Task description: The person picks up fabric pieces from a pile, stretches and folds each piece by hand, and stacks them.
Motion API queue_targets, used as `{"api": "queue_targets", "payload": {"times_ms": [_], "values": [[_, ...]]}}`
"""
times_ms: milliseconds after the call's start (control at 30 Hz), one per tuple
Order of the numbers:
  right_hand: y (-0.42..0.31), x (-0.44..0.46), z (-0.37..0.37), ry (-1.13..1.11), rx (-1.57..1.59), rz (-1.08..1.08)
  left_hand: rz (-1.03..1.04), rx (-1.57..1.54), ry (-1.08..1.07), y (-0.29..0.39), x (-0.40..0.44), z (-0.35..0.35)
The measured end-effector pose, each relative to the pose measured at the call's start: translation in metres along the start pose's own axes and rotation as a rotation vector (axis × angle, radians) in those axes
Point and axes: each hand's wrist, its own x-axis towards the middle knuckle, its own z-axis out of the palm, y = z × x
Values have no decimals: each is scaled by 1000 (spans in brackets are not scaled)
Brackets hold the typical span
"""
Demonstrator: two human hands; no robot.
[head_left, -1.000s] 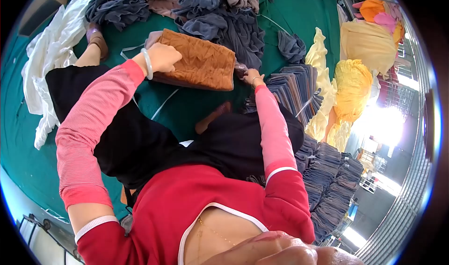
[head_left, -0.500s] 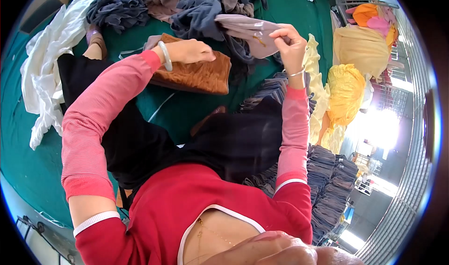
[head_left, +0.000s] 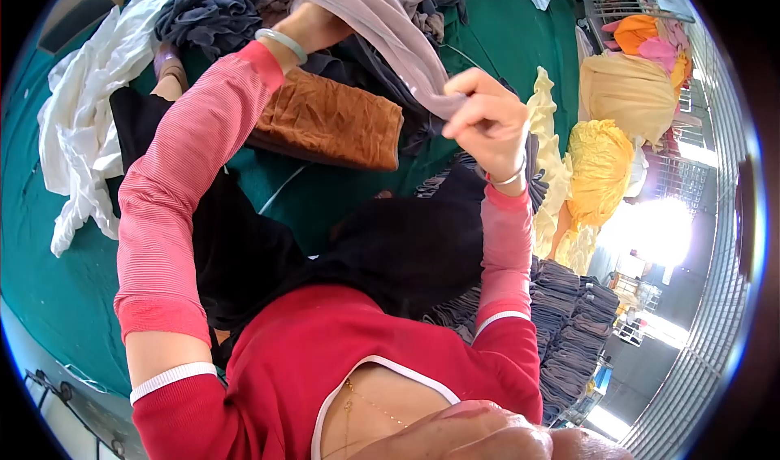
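A long mauve-grey cloth (head_left: pixel 386 25) stretches above the ground between my two hands. At its upper left, my left hand (head_left: pixel 321 26) is closed round it, with the fingers partly hidden behind the fabric. The lower right end is pinched in the fingers of my right hand (head_left: pixel 490 123). Below the raised cloth lies a folded rust-brown cloth bundle (head_left: pixel 333 123), touched by neither hand. Dark grey crumpled cloths (head_left: pixel 207 13) are heaped beyond it.
Green sheeting (head_left: pixel 516 33) covers the ground. White cloth (head_left: pixel 81 127) lies at the left, and a yellow bundle (head_left: pixel 600 167) at the right. Stacks of folded dark cloths (head_left: pixel 561 330) stand beside my right arm. A box (head_left: pixel 81 5) is at the upper left.
My right hand has lifted the mauve-grey cloth from beside the brown bundle. My left hand has moved off the bundle and taken hold of the cloth, which now stretches between both hands.
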Motion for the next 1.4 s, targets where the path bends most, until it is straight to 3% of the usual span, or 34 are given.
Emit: {"api": "queue_targets", "payload": {"times_ms": [167,233,300,367,500,600,700,767,800,833,933,1000,1033,1100,1133,1233,1267,1367,1400], "values": [[14,-20,-31,-58,444,-38,-3,-176,47,43,-11,-11],[13,-20,-43,-130,279,41,-9,-166,-16,54,-18,-12],[26,-17,-47,-174,-15,353,-42,-117,-112,60,-23,-5],[65,-21,-38,-72,-172,298,-93,-16,-244,57,-29,6],[91,-12,-17,162,491,568,-206,-1,-340,32,-37,29],[91,-7,4,80,1132,762,-276,-113,-286,20,-43,34],[84,-1,17,270,1233,804,-303,-223,-179,20,-44,34],[103,-6,10,228,1431,644,-297,-303,-91,29,-42,27],[104,-8,-2,213,1432,652,-289,-339,-48,35,-39,23],[106,-13,-11,365,1405,655,-282,-370,-8,40,-38,20],[126,-31,-51,331,1551,558,-276,-394,112,58,-34,10],[126,-37,-64,429,1523,501,-231,-282,133,67,-34,8],[104,-27,-60,629,1295,504,29,148,-43,75,-34,6],[97,-28,-69,637,1277,435,631,955,-222,87,-33,-1],[91,-30,-74,641,1172,470,548,1136,-213,87,-29,-8],[84,-33,-76,699,836,358,-112,-502,-166,80,-16,-22],[85,-36,-79,651,812,313,-80,-431,19,80,-15,-29],[82,-45,-83,545,749,306,-168,-348,-133,110,-27,-16],[79,-47,-82,555,738,307,99,-58,-107,116,-35,-20]]}}
